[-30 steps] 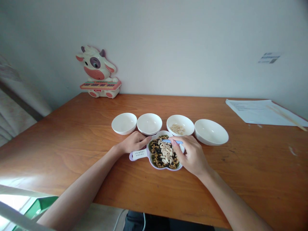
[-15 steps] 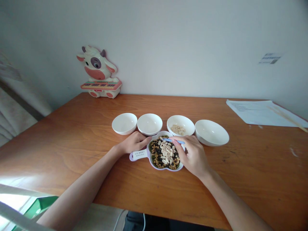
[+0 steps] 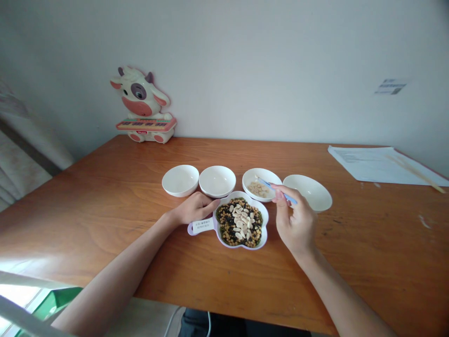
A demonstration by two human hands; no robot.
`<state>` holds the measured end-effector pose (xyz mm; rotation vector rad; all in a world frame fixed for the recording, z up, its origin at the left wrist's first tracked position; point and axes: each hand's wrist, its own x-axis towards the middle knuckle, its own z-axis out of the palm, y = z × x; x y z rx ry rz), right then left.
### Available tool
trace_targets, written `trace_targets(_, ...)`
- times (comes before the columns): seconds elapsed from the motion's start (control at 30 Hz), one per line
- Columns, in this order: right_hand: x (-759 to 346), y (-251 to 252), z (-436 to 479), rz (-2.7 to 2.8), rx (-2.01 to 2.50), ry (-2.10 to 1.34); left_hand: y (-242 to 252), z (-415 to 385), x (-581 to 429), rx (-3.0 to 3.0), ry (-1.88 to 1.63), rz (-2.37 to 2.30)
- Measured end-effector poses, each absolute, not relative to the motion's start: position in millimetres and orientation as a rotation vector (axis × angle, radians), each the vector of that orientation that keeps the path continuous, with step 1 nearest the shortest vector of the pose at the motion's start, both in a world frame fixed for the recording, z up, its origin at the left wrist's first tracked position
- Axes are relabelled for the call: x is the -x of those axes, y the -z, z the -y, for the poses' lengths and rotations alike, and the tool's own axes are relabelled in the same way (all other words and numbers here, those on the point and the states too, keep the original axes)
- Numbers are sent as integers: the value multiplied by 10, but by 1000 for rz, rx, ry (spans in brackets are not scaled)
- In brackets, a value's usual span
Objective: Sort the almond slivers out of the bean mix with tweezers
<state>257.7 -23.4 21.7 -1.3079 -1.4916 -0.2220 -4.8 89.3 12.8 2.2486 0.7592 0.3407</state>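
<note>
1. Head view, centre: a shallow white flower-shaped dish with a lilac rim [image 3: 264,216] sits on a brown wooden worktop [image 3: 196,271], its labelled lilac handle [image 3: 203,226] pointing left.
2. Inside the dish, flat, pale oval seeds [image 3: 242,222] are heaped over a mix of small black, golden and green pieces.
3. The left hand [image 3: 196,208] lies beside the dish, thumb reaching onto its rim, fingers curled near the handle; whether this grip clamps the rim, I cannot tell.
4. The right hand [image 3: 296,217] has its grip pinched together on a slim, blue, tweezer-like tool [image 3: 278,192], tip over the third bowl from the left; whether the tip holds anything is too small to tell.
5. Behind the dish stand four round, glossy white bowls [image 3: 217,180] in a row; the third from the left contains more pale seeds [image 3: 258,188].
6. At the back left is a white-and-pink plastic cow toy with a keyboard [image 3: 145,107]; at the back right, white printed paper sheets [image 3: 375,164].
</note>
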Motion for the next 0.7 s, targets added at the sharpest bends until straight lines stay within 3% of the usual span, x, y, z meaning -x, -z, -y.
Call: trace_targets(0.7,-2448,-244,273,1782,1133,127,-174,-872,25,-2233,-335,-744)
